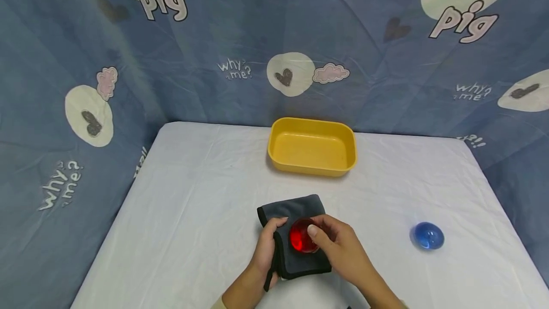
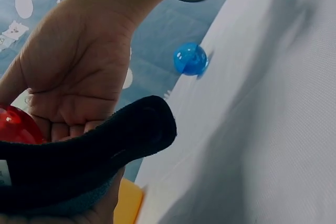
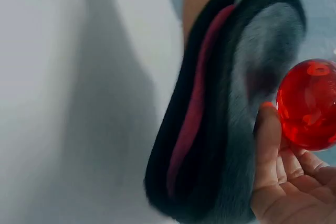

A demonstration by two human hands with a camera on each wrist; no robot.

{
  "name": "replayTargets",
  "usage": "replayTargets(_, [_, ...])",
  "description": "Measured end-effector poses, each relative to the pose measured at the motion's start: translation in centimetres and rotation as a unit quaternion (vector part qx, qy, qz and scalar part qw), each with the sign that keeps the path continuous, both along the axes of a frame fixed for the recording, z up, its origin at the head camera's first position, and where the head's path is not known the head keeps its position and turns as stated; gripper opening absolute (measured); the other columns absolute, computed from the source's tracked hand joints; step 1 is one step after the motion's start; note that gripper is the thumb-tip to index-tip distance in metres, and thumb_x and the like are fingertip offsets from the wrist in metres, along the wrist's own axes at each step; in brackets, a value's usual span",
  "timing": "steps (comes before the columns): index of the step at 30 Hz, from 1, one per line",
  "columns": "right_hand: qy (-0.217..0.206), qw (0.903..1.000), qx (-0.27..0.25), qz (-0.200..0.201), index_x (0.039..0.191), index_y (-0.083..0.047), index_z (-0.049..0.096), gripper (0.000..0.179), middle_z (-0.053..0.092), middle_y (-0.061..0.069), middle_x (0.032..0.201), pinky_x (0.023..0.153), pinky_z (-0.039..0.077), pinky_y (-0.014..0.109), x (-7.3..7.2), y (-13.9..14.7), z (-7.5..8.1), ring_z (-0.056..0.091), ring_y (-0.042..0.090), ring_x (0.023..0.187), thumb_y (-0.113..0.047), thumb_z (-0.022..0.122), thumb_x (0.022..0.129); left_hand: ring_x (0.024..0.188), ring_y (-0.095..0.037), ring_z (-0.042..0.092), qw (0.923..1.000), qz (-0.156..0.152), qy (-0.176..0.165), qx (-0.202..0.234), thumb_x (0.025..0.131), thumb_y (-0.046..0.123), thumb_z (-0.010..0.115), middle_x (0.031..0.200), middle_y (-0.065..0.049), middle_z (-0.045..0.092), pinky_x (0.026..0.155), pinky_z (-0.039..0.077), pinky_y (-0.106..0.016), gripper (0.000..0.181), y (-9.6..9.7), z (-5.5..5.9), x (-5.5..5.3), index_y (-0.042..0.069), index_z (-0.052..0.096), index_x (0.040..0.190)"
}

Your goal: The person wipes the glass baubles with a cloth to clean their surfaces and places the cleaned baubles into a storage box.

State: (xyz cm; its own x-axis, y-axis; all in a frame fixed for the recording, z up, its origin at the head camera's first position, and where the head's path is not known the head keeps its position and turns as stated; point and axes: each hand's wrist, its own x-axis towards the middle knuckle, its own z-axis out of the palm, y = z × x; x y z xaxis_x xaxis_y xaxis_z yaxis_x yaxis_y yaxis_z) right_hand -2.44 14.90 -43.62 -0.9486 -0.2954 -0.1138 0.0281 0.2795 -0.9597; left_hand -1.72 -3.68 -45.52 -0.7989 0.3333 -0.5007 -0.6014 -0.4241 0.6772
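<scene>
My left hand (image 1: 262, 254) grips the left side of a folded grey cloth (image 1: 296, 209) with black edging. In the right wrist view a pink layer shows between the folds of the cloth (image 3: 273, 40). My right hand (image 1: 346, 249) holds a see-through red ball (image 1: 302, 236) between thumb and fingers, over the cloth's upper face. The red ball (image 3: 310, 106) is seen close to the grey fabric in the right wrist view. Most of the left hand's fingers are hidden under the cloth.
A yellow tray (image 1: 313, 170) stands at the back of the white-covered table (image 1: 206, 194). To the right lies a see-through blue ball (image 1: 429, 236). Blue patterned fabric (image 1: 206, 99) hangs behind and at the sides of the table.
</scene>
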Motion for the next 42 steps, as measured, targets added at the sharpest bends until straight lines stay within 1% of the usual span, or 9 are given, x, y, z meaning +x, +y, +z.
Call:
replayTargets(3, [-0.045, 0.9954, -0.081, 0.024, 0.122, 0.008, 0.064, 0.037, 0.072, 0.014, 0.107, 0.081, 0.061, 0.034, -0.5, -0.1, 0.4, 0.072, 0.024, 0.089, -0.026, 0.055, 0.11, 0.12, -0.02, 0.063, 1.0, 0.006, 0.003, 0.001, 0.103, 0.045, 0.035, 0.143, -0.009, 0.056, 0.101, 0.053, -0.037, 0.066, -0.3, 0.1, -0.1, 0.002, 0.036, 0.152])
replayTargets(9, [-0.133, 0.966, -0.22, 0.024, 0.137, 0.016, 0.048, 0.047, 0.069, 0.021, 0.123, 0.09, 0.06, 0.042, -1.5, -0.3, 1.4, 0.075, 0.033, 0.099, -0.024, 0.052, 0.112, 0.113, -0.017, 0.065, 0.9997, 0.016, 0.008, 0.02, 0.103, 0.043, 0.036, 0.128, -0.004, 0.065, 0.098, 0.053, -0.035, 0.056, -0.8, 0.1, -0.3, 0.006, 0.047, 0.144])
replayTargets(15, [-0.095, 0.9608, -0.254, -0.059, 0.143, 0.009, 0.048, 0.046, 0.063, 0.021, 0.136, 0.096, 0.056, 0.041, -3.8, -0.6, 3.0, 0.07, 0.031, 0.115, -0.018, 0.06, 0.108, 0.115, -0.02, 0.065, 0.9994, 0.032, 0.006, 0.014, 0.102, 0.045, 0.039, 0.13, -0.005, 0.066, 0.098, 0.053, -0.039, 0.06, -1.1, 0.1, -0.3, 0.007, 0.047, 0.147])
replayTargets(21, [0.001, 0.9786, -0.166, -0.121, 0.142, 0.004, 0.055, 0.052, 0.064, 0.02, 0.137, 0.091, 0.058, 0.033, -7.7, -0.5, 4.4, 0.07, 0.022, 0.114, -0.025, 0.071, 0.102, 0.115, -0.021, 0.064, 0.9992, 0.036, 0.004, 0.014, 0.101, 0.045, 0.041, 0.133, -0.007, 0.063, 0.099, 0.051, -0.038, 0.06, -1.2, 0.5, -0.1, 0.006, 0.046, 0.147])
replayTargets(28, [0.099, 0.9876, -0.026, -0.12, 0.14, 0.0, 0.06, 0.057, 0.069, 0.017, 0.13, 0.092, 0.058, 0.033, -12.7, -1.8, 4.3, 0.069, 0.028, 0.113, -0.034, 0.076, 0.097, 0.111, -0.02, 0.065, 0.9994, 0.034, -0.005, 0.003, 0.102, 0.046, 0.038, 0.127, -0.004, 0.066, 0.098, 0.051, -0.037, 0.057, -1.5, 0.2, 0.5, 0.007, 0.051, 0.141])
replayTargets(30, [0.144, 0.9816, 0.026, -0.123, 0.14, -0.001, 0.06, 0.06, 0.069, 0.016, 0.13, 0.093, 0.058, 0.037, -13.7, -2.3, 3.7, 0.068, 0.03, 0.115, -0.036, 0.078, 0.096, 0.109, -0.019, 0.065, 0.9995, 0.03, -0.004, 0.0, 0.102, 0.046, 0.037, 0.125, -0.003, 0.066, 0.097, 0.05, -0.037, 0.056, -1.6, 0.0, 0.6, 0.007, 0.054, 0.139])
replayTargets(35, [0.243, 0.9528, 0.143, -0.112, 0.143, -0.002, 0.055, 0.065, 0.069, 0.017, 0.128, 0.09, 0.059, 0.045, -15.2, -3.2, 1.7, 0.068, 0.034, 0.109, -0.033, 0.081, 0.093, 0.1, -0.015, 0.068, 0.9998, 0.016, 0.011, 0.009, 0.103, 0.044, 0.033, 0.112, 0.001, 0.07, 0.089, 0.054, -0.031, 0.052, -1.9, -0.1, 0.8, 0.01, 0.063, 0.13])
replayTargets(38, [0.258, 0.9422, 0.196, -0.086, 0.145, 0.001, 0.052, 0.068, 0.068, 0.02, 0.129, 0.091, 0.059, 0.047, -15.7, -3.8, 0.9, 0.068, 0.035, 0.106, -0.032, 0.082, 0.093, 0.091, -0.013, 0.068, 0.9997, 0.003, 0.016, 0.02, 0.103, 0.044, 0.031, 0.104, 0.003, 0.071, 0.079, 0.055, -0.026, 0.049, -2.3, -0.1, 0.8, 0.015, 0.067, 0.119])
replayTargets(42, [0.26, 0.9287, 0.261, -0.046, 0.147, 0.002, 0.052, 0.07, 0.065, 0.02, 0.135, 0.099, 0.055, 0.048, -16.4, -4.8, 0.4, 0.067, 0.035, 0.113, -0.03, 0.082, 0.092, 0.092, -0.011, 0.068, 0.9989, 0.004, 0.031, 0.033, 0.104, 0.039, 0.029, 0.104, 0.004, 0.071, 0.083, 0.054, -0.025, 0.047, -2.6, 0.0, 0.7, 0.016, 0.068, 0.116])
